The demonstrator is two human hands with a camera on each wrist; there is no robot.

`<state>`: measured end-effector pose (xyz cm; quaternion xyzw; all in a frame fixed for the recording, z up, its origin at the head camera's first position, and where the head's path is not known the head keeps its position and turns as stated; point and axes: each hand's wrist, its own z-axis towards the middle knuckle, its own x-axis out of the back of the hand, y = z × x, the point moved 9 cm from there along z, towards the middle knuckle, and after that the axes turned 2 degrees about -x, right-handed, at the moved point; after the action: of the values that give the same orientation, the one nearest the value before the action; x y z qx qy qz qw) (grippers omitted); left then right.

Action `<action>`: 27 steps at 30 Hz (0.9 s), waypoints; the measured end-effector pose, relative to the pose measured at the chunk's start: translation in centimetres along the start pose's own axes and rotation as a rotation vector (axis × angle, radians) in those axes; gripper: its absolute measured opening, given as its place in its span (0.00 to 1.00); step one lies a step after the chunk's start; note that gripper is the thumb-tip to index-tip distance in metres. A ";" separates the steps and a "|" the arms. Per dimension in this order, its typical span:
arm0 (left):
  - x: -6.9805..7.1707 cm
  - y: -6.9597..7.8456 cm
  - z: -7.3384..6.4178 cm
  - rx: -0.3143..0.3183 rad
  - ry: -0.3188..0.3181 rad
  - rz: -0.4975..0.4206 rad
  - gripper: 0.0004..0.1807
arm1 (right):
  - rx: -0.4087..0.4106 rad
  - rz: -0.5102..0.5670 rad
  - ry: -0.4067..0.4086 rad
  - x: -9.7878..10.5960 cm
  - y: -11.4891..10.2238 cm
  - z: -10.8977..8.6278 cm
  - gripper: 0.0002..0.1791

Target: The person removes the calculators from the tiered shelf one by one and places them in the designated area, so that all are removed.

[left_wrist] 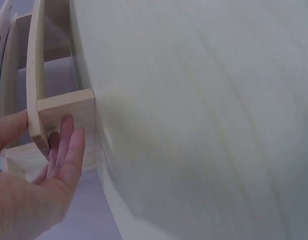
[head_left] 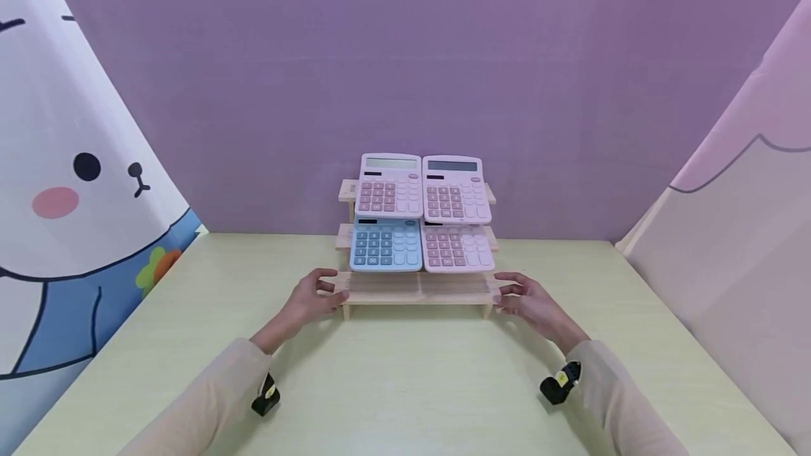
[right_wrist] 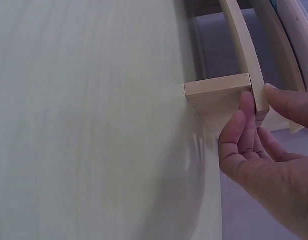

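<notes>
A three-tier wooden display stand (head_left: 418, 298) stands at the table's back. My left hand (head_left: 310, 301) holds the left end of its lowest shelf, thumb on the board (left_wrist: 36, 80) and fingers beneath, beside the leg. At the opposite end my right hand (head_left: 535, 307) grips the same shelf, its thumb against the board (right_wrist: 246, 50) and fingertips under it. Two pink calculators, one left (head_left: 389, 185) and one right (head_left: 456, 190), lean on the top tier. The middle tier bears a blue calculator (head_left: 386, 245) and another pink one (head_left: 457, 248), their upper parts hidden. The lowest shelf is bare.
A purple backdrop (head_left: 405, 76) rises behind the pale wood-grain table (head_left: 405, 385). Printed cloth panels flank it, a cartoon animal one (head_left: 82, 231) left and a pink-and-white one (head_left: 747, 245) right. Black wrist cameras, left (head_left: 266, 395) and right (head_left: 560, 383), hang below the sleeves.
</notes>
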<state>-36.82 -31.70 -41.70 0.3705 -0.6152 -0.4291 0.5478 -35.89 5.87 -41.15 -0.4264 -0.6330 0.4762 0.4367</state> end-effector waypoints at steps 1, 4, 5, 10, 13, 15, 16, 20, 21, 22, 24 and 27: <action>-0.1 0.0 0.0 0.001 -0.008 -0.009 0.34 | 0.000 0.000 -0.002 0.0 0.0 0.0 0.34; -0.2 -0.2 0.2 0.002 -0.031 -0.021 0.34 | -0.001 -0.002 -0.010 0.1 -0.1 -0.2 0.34; -0.2 -0.2 0.2 -0.002 -0.037 -0.022 0.35 | -0.002 -0.003 -0.014 0.1 -0.1 -0.2 0.34; -0.3 0.0 0.3 -0.010 -0.050 -0.027 0.35 | -0.021 0.005 -0.021 0.2 -0.1 -0.2 0.33; -0.3 -0.1 0.3 -0.006 -0.051 -0.022 0.35 | -0.028 -0.011 -0.025 0.3 -0.2 -0.2 0.32; -0.3 -0.1 0.3 -0.002 -0.051 -0.021 0.35 | -0.027 -0.029 -0.024 0.4 -0.3 -0.1 0.32; -0.3 -0.1 0.3 -0.002 -0.051 -0.021 0.35 | -0.030 -0.033 -0.017 0.5 -0.3 -0.1 0.31; -0.2 -0.2 0.3 0.001 -0.052 -0.021 0.34 | -0.023 -0.075 -0.006 0.9 -0.5 0.0 0.31; -0.2 -0.2 0.3 0.002 -0.053 -0.021 0.34 | -0.025 -0.078 0.001 1.1 -0.5 0.1 0.31; -0.2 -0.2 0.3 0.002 -0.052 -0.021 0.34 | -0.025 -0.082 0.010 1.2 -0.6 0.1 0.31; -0.2 -0.2 0.2 0.005 -0.052 -0.019 0.34 | -0.019 -0.099 0.018 1.5 -0.8 0.1 0.31; -0.2 -0.1 0.2 0.008 -0.053 -0.015 0.34 | 0.001 -0.115 0.038 2.0 -1.4 0.1 0.30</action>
<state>-36.98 -31.56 -41.91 0.3659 -0.6284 -0.4404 0.5266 -36.64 7.48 -39.52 -0.3983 -0.6478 0.4424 0.4754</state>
